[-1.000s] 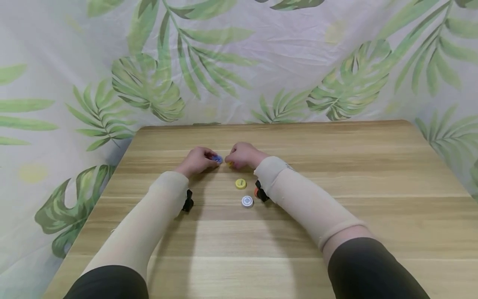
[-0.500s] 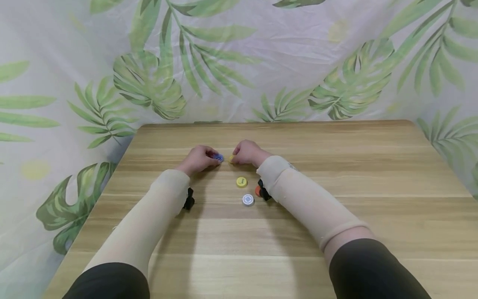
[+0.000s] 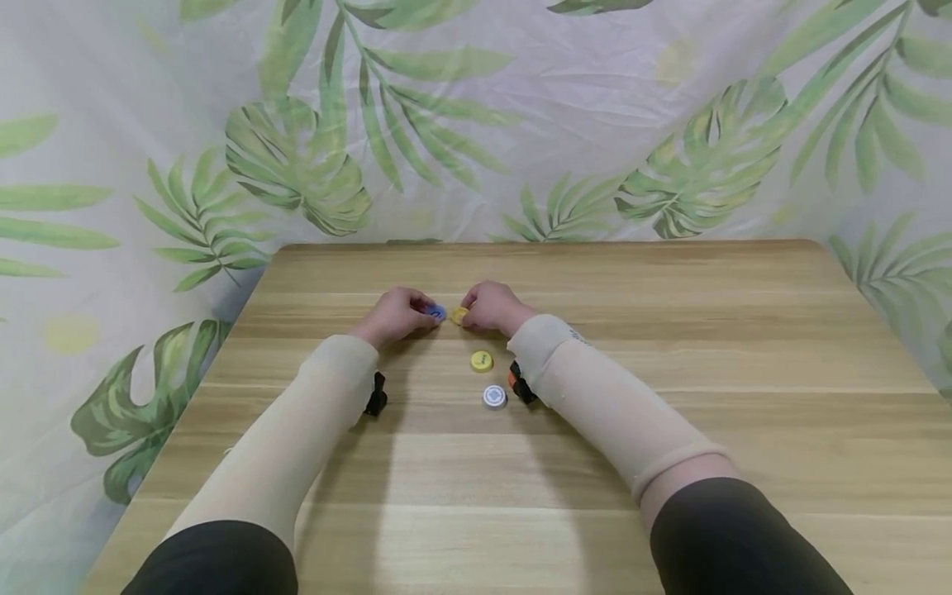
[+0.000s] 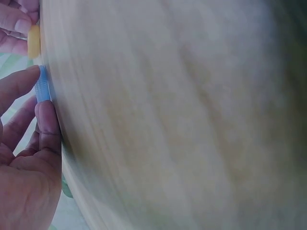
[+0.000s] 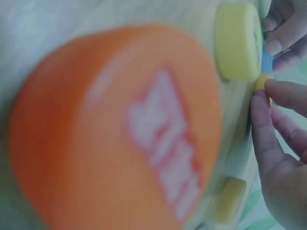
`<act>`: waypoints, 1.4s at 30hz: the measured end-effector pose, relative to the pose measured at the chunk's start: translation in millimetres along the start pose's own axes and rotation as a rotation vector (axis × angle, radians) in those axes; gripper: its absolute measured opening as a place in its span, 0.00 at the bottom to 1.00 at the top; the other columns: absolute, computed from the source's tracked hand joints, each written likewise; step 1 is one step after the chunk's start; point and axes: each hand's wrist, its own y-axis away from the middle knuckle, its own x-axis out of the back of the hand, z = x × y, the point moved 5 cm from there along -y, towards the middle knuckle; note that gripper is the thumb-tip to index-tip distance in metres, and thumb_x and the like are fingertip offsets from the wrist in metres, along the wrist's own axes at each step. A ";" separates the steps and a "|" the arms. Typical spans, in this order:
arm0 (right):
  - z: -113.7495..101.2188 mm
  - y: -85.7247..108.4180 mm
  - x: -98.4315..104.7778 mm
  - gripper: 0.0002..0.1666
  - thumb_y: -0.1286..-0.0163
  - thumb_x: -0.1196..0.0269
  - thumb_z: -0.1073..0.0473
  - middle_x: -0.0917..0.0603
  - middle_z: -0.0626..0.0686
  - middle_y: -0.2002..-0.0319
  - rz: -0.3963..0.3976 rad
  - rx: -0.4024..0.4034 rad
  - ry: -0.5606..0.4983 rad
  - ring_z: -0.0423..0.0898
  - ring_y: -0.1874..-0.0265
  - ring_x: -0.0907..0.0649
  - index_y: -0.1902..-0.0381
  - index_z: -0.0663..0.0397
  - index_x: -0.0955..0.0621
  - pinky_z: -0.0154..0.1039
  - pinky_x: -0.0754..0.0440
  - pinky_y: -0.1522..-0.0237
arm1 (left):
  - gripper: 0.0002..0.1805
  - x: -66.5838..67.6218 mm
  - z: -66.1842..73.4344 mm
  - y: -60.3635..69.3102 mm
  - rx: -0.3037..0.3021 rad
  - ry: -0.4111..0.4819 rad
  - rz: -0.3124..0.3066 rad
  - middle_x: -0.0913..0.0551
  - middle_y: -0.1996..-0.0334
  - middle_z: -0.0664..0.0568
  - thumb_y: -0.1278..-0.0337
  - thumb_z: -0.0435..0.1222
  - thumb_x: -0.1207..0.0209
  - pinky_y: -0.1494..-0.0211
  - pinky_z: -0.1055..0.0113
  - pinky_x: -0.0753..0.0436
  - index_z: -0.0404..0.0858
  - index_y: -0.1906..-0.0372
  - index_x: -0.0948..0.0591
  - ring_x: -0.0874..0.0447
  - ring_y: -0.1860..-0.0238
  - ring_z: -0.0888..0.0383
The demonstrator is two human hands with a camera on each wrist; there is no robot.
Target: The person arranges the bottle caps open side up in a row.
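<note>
The left hand [image 3: 396, 317] pinches the blue cap [image 3: 437, 313] between thumb and fingertips; the right hand [image 3: 494, 306] pinches the amber cap [image 3: 459, 316] likewise. The two caps are on the table [image 3: 669, 330], just beside each other, a narrow gap between them in the head view. Nearer the person lie the yellow cap [image 3: 482, 361], then the white cap [image 3: 494, 397]. Beside these, the orange cap [image 5: 158, 139] is partly hidden in the head view by the black wrist mount [image 3: 525, 387]. The right wrist view also shows a mustard cap [image 5: 231, 200]. Behind hangs a leaf-print cloth [image 3: 580, 107].

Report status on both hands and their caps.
Left hand pinches blue cap. Right hand pinches amber cap. Caps slightly apart, nothing seen between them.
</note>
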 end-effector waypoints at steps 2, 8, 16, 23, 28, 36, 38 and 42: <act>-1.0 -1.5 -1.2 0.17 0.31 0.30 0.66 0.14 0.57 0.51 -0.002 -0.002 0.006 0.42 0.66 0.17 0.46 0.64 0.16 0.31 0.20 0.61 | 0.20 -0.3 -0.3 -0.3 -0.001 -0.001 -0.002 0.19 0.50 0.40 0.34 0.36 0.33 0.43 0.56 0.24 0.28 0.42 0.18 0.24 0.50 0.48; -4.6 -4.1 -3.3 0.16 0.31 0.31 0.65 0.13 0.57 0.52 0.000 0.006 0.021 0.43 0.65 0.17 0.47 0.64 0.16 0.32 0.20 0.60 | 0.20 -0.7 -0.8 -0.7 -0.007 0.012 0.000 0.19 0.50 0.39 0.35 0.35 0.32 0.43 0.56 0.24 0.28 0.43 0.18 0.24 0.50 0.47; -6.2 -2.3 -3.5 0.17 0.31 0.32 0.63 0.12 0.56 0.57 0.017 0.021 0.004 0.41 0.68 0.18 0.47 0.64 0.16 0.31 0.23 0.64 | 0.20 -0.7 -2.8 -0.2 -0.002 0.031 -0.002 0.20 0.51 0.40 0.34 0.35 0.32 0.44 0.57 0.24 0.28 0.43 0.18 0.24 0.50 0.48; -1.0 -1.8 4.0 0.21 0.28 0.35 0.63 0.13 0.59 0.57 0.015 -0.005 -0.174 0.46 0.64 0.16 0.41 0.67 0.20 0.35 0.16 0.57 | 0.20 -1.6 -2.7 -0.1 -0.009 0.018 0.007 0.19 0.51 0.40 0.35 0.35 0.32 0.42 0.55 0.25 0.28 0.43 0.18 0.24 0.50 0.47; 2.8 5.7 25.5 0.19 0.27 0.35 0.63 0.15 0.62 0.53 0.027 -0.017 -0.185 0.51 0.57 0.15 0.42 0.67 0.20 0.40 0.16 0.52 | 0.21 -2.2 -2.5 0.4 -0.009 0.013 0.003 0.20 0.51 0.40 0.35 0.36 0.33 0.42 0.55 0.25 0.29 0.42 0.19 0.24 0.50 0.47; 23.3 20.7 55.6 0.16 0.29 0.34 0.62 0.16 0.56 0.62 -0.055 -0.044 0.083 0.45 0.65 0.17 0.48 0.67 0.20 0.38 0.17 0.56 | 0.21 -3.5 -3.0 1.3 0.002 0.014 -0.008 0.21 0.50 0.39 0.33 0.35 0.33 0.44 0.56 0.25 0.29 0.41 0.19 0.25 0.50 0.47; 27.2 22.3 60.1 0.13 0.29 0.34 0.61 0.17 0.53 0.68 -0.065 -0.049 0.154 0.43 0.70 0.19 0.53 0.65 0.19 0.37 0.19 0.60 | 0.21 -2.9 -2.4 1.5 0.001 0.016 -0.008 0.21 0.50 0.39 0.33 0.35 0.34 0.44 0.56 0.24 0.28 0.41 0.19 0.25 0.50 0.47; 33.6 22.3 63.3 0.09 0.32 0.32 0.59 0.22 0.48 0.78 -0.080 -0.060 0.243 0.40 0.79 0.24 0.66 0.60 0.19 0.33 0.25 0.70 | 0.21 -2.5 -0.5 0.5 0.005 0.013 -0.013 0.21 0.50 0.39 0.33 0.35 0.34 0.45 0.57 0.24 0.28 0.41 0.19 0.25 0.50 0.47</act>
